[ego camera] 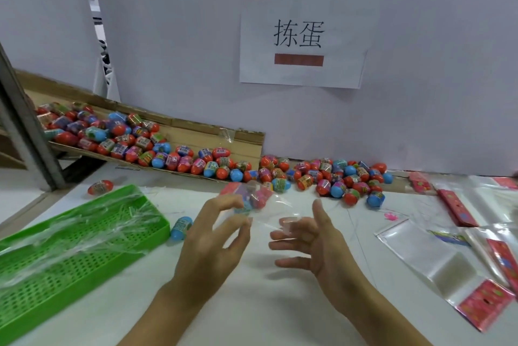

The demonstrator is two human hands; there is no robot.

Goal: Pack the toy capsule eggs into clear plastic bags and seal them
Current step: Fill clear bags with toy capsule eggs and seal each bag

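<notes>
A clear plastic bag [252,200] with a few capsule eggs inside hangs just above the white table, between my two hands. My left hand [207,247] pinches the bag's near left edge between thumb and fingers. My right hand [322,244] holds the near right edge of the film, its index finger raised. Several red and blue capsule eggs [336,177] lie heaped on the table behind the bag. More eggs spill from a flattened cardboard box [196,132] at the back left.
A green perforated tray [84,233] covered with clear film lies at the left, a loose blue egg [181,227] beside it and a red egg [100,187] behind it. Empty clear bags with red header cards [437,258] are spread at the right. A partition wall with a paper sign [302,37] stands behind.
</notes>
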